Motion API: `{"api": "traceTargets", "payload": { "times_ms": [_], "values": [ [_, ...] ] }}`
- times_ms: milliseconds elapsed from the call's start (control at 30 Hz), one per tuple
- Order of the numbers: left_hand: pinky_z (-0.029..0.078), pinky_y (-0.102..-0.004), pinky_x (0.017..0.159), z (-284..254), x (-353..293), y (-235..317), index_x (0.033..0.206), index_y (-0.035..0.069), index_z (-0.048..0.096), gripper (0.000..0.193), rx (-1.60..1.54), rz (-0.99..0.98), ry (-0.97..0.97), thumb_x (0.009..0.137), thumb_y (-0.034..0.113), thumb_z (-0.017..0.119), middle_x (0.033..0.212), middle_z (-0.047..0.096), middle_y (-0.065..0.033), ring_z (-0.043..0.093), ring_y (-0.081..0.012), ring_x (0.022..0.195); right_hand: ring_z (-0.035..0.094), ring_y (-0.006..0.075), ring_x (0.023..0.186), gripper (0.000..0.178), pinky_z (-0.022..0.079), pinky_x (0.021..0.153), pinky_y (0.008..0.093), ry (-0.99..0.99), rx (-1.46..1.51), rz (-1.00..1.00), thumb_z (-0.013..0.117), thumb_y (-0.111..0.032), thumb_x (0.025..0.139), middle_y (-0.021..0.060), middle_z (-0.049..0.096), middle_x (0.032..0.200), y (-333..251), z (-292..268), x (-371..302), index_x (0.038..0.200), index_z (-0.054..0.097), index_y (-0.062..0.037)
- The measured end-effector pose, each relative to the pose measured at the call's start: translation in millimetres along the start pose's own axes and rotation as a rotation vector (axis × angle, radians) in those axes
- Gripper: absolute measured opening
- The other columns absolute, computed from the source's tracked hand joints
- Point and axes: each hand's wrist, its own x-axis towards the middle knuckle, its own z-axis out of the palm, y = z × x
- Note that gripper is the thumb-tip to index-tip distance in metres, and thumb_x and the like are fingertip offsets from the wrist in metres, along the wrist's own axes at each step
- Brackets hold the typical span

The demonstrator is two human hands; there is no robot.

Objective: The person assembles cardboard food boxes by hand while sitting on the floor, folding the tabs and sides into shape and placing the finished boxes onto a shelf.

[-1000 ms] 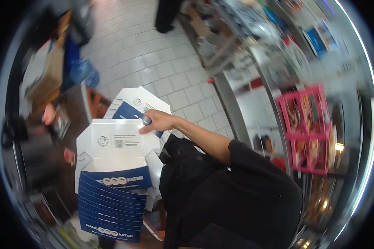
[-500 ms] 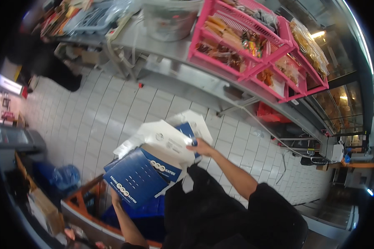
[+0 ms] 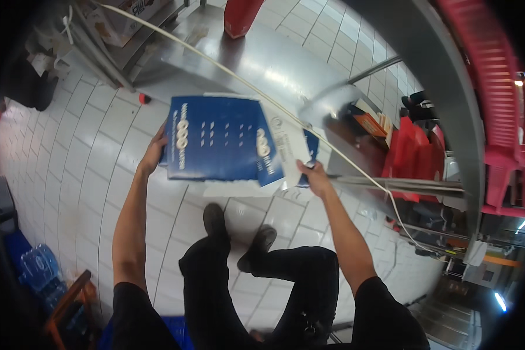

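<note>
I hold a stack of flat, unfolded cardboard food boxes (image 3: 219, 143), printed dark blue with white, out in front of me at both ends. My left hand (image 3: 154, 150) is closed on the stack's left edge, its fingertips partly hidden behind the card. At the right end my right hand (image 3: 314, 177) grips the white and blue flaps, thumb on top. The boxes overlap unevenly, with white flaps sticking out on the right. Beyond them lies the low steel shelf (image 3: 274, 73) of a table; whether the stack touches it I cannot tell.
A pale cable (image 3: 204, 55) runs slantwise across the shelf area. A red bag (image 3: 240, 20) stands on the shelf. Right of it are several red bags (image 3: 417, 151) and a pink basket (image 3: 499, 99). Large blue water bottles (image 3: 41, 271) stand at lower left, near an orange-brown frame (image 3: 67, 315).
Both hands have carried the box stack from beside my body out toward the low shelf, turning it level. I now bend lower, with my legs and shoes in view.
</note>
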Motion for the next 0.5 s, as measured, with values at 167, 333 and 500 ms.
{"api": "traceTargets", "payload": {
  "times_ms": [167,333,500],
  "values": [
    [0.034,-0.0287,0.107,24,-264,-27,0.148,0.003,0.036,0.058,0.137,0.13,-0.061,0.096,0.026,0.049,0.141,0.051,-0.0143,0.049,-0.0224,0.126,0.064,0.0155,0.089,0.037,0.054,0.079,0.0317,0.037,0.15,-0.062,0.072,-0.009,0.088,0.008,0.066,0.106,47,23,-270,0.119,0.055,0.0015],
    [0.043,-0.031,0.099,55,-617,-178,0.144,-0.003,0.039,0.066,0.463,0.147,-0.033,0.096,0.04,0.054,0.132,0.056,-0.0211,0.057,-0.024,0.116,0.062,0.0164,0.095,0.036,0.049,0.085,0.03,0.257,0.07,-0.07,0.071,-0.009,0.088,0.0083,0.066,0.107,247,55,-624,0.12,0.059,0.0052],
    [0.039,-0.0376,0.106,10,-1037,-333,0.145,-0.005,0.033,0.076,0.391,0.297,0.365,0.095,0.049,0.053,0.139,0.05,-0.0254,0.052,-0.0367,0.125,0.054,0.0287,0.114,0.061,0.041,0.099,0.0382,0.515,-0.504,-0.326,0.072,-0.028,0.087,0.0204,0.057,0.125,361,138,-1053,0.129,0.05,0.0096]
  ]
}}
